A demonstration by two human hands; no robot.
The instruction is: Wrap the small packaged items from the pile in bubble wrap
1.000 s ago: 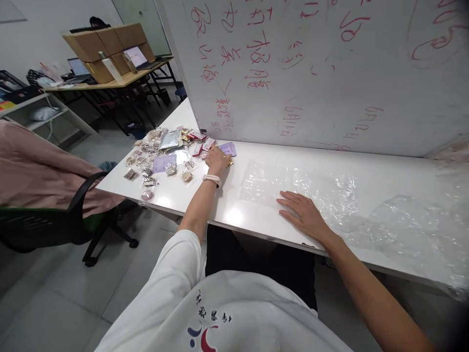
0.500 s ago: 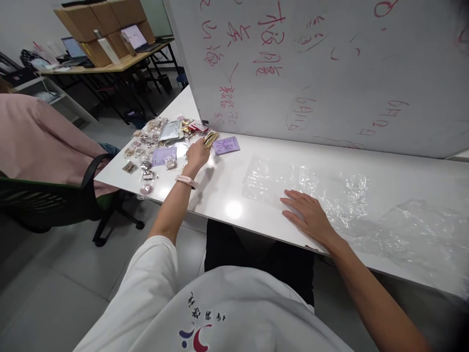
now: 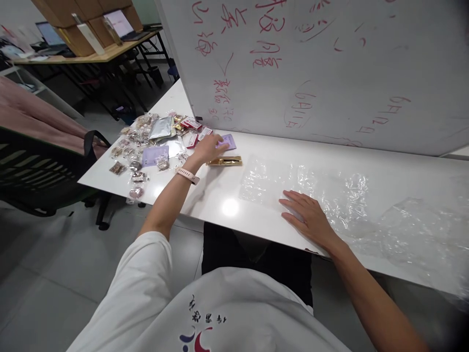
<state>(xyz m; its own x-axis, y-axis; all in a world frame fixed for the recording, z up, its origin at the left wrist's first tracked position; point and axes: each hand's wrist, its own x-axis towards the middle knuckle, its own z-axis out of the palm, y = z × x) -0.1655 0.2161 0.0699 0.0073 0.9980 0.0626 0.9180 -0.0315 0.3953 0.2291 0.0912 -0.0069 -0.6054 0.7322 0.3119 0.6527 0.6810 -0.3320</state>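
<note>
My left hand (image 3: 209, 148), with a pale band on its wrist, reaches over the left part of the white table (image 3: 205, 195). Its fingers are apart, at the near edge of a purple packet (image 3: 230, 141). Whether they touch that packet I cannot tell. Just below the fingers a gold packet (image 3: 231, 161) lies flat on the tabletop. Red-and-white packets (image 3: 192, 141) show behind the hand. My right hand (image 3: 306, 217) rests palm down with fingers stretched out, on the left part of a clear plastic sheet or bag (image 3: 330, 190).
Several small wrapped pieces, a silver pouch (image 3: 161, 128) and another purple packet (image 3: 155, 155) cover the table's left end. A whiteboard (image 3: 311, 73) stands along the back edge. Crumpled clear plastic (image 3: 421, 234) spreads to the right. A chair (image 3: 40, 171) with a person in pink is at left.
The gold packet has left my left hand and now lies on the table, further right and nearer me. My left hand has opened over the purple packet. The right hand stays put.
</note>
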